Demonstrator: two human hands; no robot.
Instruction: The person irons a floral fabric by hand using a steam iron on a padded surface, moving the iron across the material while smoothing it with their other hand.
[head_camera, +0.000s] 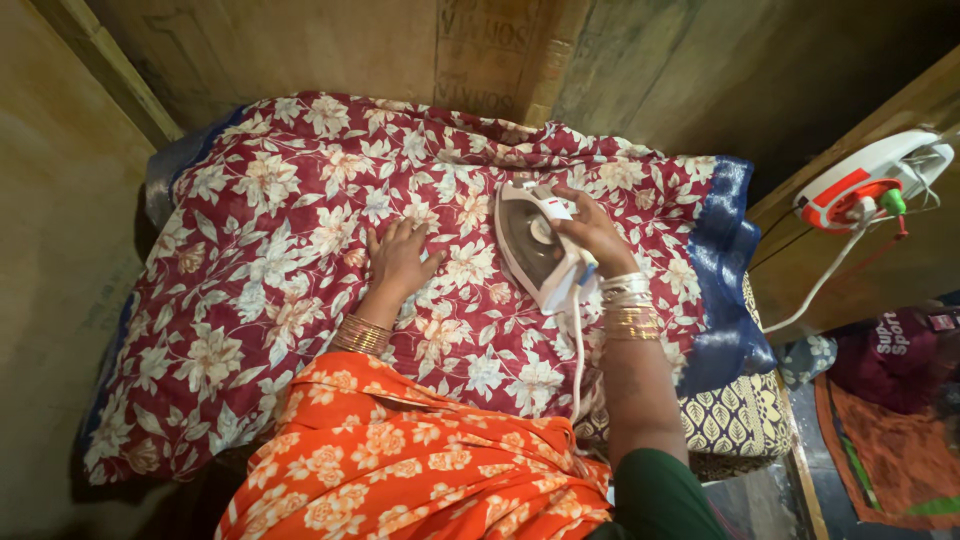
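A maroon cloth with cream flowers and a blue border lies spread over a padded surface. My left hand rests flat on the cloth near its middle, fingers apart, with gold bangles at the wrist. My right hand grips the handle of a white electric iron, which sits on the cloth just right of my left hand. The iron's white cord runs down toward my body. My orange flowered garment fills the bottom of the view.
A white and red power strip with a plugged-in cable sits on a wooden ledge at the right. A patterned cushion edge shows under the cloth. Dark and orange fabrics lie at the lower right. Wooden walls close in behind and left.
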